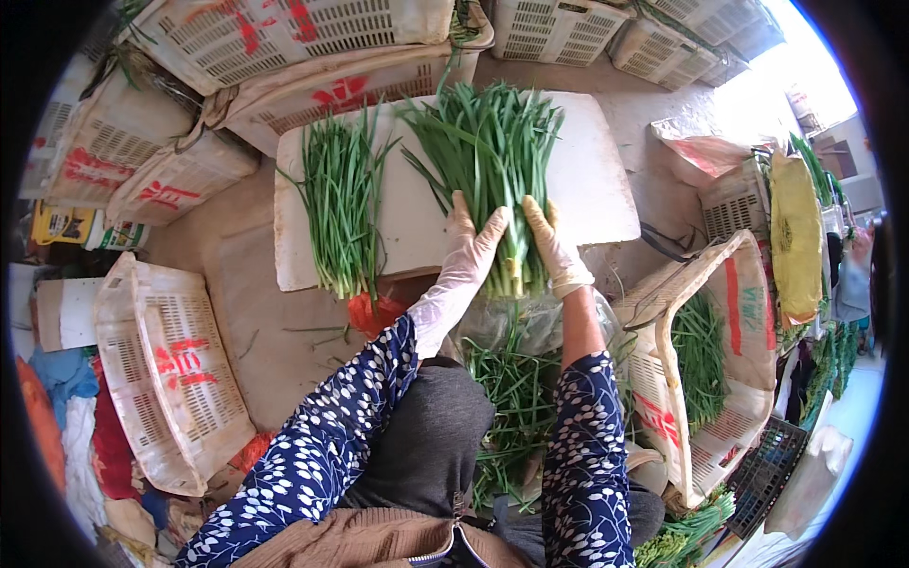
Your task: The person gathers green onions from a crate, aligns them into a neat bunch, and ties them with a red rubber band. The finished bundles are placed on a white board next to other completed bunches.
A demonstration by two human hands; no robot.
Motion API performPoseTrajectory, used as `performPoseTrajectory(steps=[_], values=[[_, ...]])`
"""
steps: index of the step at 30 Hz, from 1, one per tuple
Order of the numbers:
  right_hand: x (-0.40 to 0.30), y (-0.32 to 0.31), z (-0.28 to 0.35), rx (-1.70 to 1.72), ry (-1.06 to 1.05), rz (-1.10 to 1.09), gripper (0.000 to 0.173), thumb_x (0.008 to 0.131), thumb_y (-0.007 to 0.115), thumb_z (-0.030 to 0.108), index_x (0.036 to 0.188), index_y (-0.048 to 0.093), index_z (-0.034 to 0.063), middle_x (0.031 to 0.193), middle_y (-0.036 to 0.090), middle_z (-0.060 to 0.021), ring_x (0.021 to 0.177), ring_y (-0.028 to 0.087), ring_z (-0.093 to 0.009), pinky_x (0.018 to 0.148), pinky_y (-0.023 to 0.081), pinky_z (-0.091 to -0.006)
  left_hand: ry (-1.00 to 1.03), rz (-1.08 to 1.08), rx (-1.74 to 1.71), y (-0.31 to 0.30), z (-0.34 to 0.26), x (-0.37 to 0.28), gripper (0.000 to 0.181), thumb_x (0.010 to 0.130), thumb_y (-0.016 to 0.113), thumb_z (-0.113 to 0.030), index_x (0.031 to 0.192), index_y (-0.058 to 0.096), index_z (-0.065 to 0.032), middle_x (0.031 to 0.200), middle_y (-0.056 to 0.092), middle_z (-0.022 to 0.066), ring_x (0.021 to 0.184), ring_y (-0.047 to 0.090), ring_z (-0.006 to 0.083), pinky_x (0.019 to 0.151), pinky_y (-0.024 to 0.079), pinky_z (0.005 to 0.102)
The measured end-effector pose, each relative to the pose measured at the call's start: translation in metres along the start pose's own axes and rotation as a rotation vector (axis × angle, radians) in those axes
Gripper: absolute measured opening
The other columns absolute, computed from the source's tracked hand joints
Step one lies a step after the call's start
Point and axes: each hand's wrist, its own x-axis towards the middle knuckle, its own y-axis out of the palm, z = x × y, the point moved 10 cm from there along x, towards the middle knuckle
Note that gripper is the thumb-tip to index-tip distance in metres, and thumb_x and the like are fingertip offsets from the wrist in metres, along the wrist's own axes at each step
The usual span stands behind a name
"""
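Observation:
A thick bunch of long green leafy stalks (490, 149), perhaps garlic chives, lies on a white board (589, 170) before me, cut ends towards me. My left hand (472, 241), in a pale glove, rests against its left side with thumb and fingers spread. Against the right side lies my right hand (550, 238), also gloved, so the two hands hold the bunch between them near its lower part. A thinner bunch of the same greens (341, 206) lies apart on the board's left part.
Plastic crates (284, 42) stand beyond the board. One empty-looking crate (177, 369) stands left; another crate (675, 397) at right holds greens (699, 355). Loose green leaves (515, 397) lie between my legs, below a clear plastic bag (490, 323). A red net bag (376, 312) touches the board's near edge.

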Motion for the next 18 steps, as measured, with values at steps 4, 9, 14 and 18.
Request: performPoseTrajectory(steps=[4, 9, 14, 18], values=[[-0.015, 0.057, 0.033, 0.171, -0.098, 0.098, 0.069, 0.094, 0.067, 0.052, 0.133, 0.056, -0.0038, 0.115, 0.070, -0.0185, 0.106, 0.065, -0.028, 0.096, 0.047, -0.0363, 0.068, -0.123, -0.016, -0.047, -0.001, -0.009, 0.112, 0.086, 0.077, -0.052, 0.158, 0.013, 0.0057, 0.151, 0.031, 0.0277, 0.137, 0.040, 0.0378, 0.114, 0.035, 0.0424], [-0.027, 0.015, 0.045, -0.569, -0.254, -0.205, 0.069, 0.095, 0.064, 0.051, 0.136, 0.052, -0.0037, 0.119, 0.061, -0.0296, 0.115, 0.058, -0.044, 0.098, 0.047, -0.0483, -0.030, -0.084, -0.008, -0.055, -0.015, -0.011, 0.120, 0.076, 0.088, -0.044, 0.158, 0.015, 0.0023, 0.153, 0.031, 0.0281, 0.138, 0.041, 0.0381, 0.114, 0.036, 0.0427], [-0.072, -0.011, 0.097, -0.056, -0.225, -0.099, 0.024, 0.091, 0.073, 0.004, 0.114, 0.071, 0.0022, 0.099, 0.069, -0.0076, 0.082, 0.062, -0.013, 0.076, 0.051, -0.0247, -0.008, -0.158, 0.198, -0.059, -0.025, 0.000, 0.126, 0.074, 0.088, -0.049, 0.160, 0.010, -0.0017, 0.155, 0.026, 0.0301, 0.140, 0.037, 0.0418, 0.116, 0.035, 0.0452], [-0.117, 0.032, 0.151, -0.386, -0.366, 0.164, 0.031, 0.082, 0.078, 0.011, 0.113, 0.071, 0.0098, 0.097, 0.066, -0.0071, 0.079, 0.065, -0.019, 0.073, 0.054, -0.0308, -0.032, -0.193, 0.351, -0.057, -0.028, 0.004, 0.127, 0.071, 0.088, -0.052, 0.160, 0.010, -0.0039, 0.153, 0.028, 0.0304, 0.135, 0.042, 0.0438, 0.113, 0.039, 0.0464]])
